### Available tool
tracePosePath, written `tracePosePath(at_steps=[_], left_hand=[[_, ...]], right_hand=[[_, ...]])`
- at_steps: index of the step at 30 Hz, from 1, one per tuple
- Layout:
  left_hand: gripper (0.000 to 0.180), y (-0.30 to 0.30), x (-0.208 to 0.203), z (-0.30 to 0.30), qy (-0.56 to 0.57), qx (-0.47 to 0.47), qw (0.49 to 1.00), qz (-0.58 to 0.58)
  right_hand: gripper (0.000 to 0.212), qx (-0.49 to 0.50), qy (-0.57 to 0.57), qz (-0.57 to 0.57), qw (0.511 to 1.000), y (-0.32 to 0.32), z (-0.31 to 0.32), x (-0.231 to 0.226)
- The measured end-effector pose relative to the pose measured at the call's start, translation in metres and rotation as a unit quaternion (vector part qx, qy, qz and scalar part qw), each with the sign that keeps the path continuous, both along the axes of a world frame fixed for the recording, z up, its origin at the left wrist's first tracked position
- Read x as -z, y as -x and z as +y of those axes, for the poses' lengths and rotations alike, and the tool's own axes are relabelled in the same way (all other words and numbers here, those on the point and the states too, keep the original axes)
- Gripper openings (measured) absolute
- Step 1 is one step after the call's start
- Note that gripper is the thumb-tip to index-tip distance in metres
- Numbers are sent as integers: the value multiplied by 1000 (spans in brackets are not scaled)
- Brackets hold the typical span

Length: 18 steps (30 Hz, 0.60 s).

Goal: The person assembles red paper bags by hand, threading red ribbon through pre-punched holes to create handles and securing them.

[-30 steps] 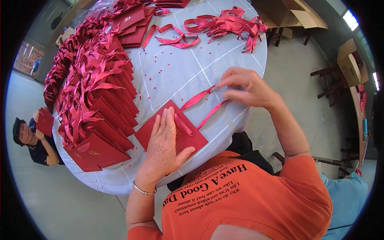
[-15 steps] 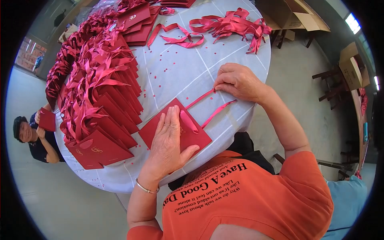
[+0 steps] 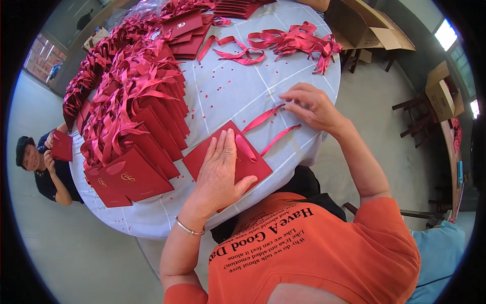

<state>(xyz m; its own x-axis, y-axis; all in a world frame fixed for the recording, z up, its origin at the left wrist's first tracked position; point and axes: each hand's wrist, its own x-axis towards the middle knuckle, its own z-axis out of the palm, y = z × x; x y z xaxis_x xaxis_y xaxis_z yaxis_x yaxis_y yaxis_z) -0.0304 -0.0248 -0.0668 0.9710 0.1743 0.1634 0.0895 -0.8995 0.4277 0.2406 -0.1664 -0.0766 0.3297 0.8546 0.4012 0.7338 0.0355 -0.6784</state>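
My left hand (image 3: 218,164) lies flat on a dark red paper gift bag (image 3: 202,153), fingers stretched out and thumb spread, pressing it against the table. A pink-red satin ribbon (image 3: 260,120) runs out from the bag toward the right, its two ends lying apart. Close to the tip of the farther end is my right hand (image 3: 313,109), its fingers apart and nothing seen gripped. Left of the bag stands a long row of finished-looking red bags (image 3: 144,175) with ribbon handles bunched on top.
A white checked tablecloth (image 3: 243,96) covers the round table, dotted with small red paper discs. Loose ribbons (image 3: 298,43) lie at the far right, flat red bags (image 3: 190,38) at the back. A person (image 3: 53,167) at the left holds a red bag. Cardboard boxes (image 3: 440,96) stand off to the right.
My right hand has let go of the ribbon end and its fingers have spread. The ribbon now lies slacker. My left hand stays flat on the bag.
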Motion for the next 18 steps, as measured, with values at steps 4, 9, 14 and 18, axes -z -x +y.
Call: tracePosePath(at_steps=[4,9,14,18], left_hand=[[97,2,-7,-6,-79,-3,997,16],[78,1,-26,-36,-129,-19,991,0],[91,-2,-5,-59,-181,-92,979,27],[85,-2,-7,-62,-163,-109,980,-27]], right_hand=[[22,-89,15,-146,985,13,-21,-8],[11,-98,11,-15,995,16,-28,-14],[11,-152,76,138,976,29,-34,-47],[13,-166,96,192,962,37,-36,-62]])
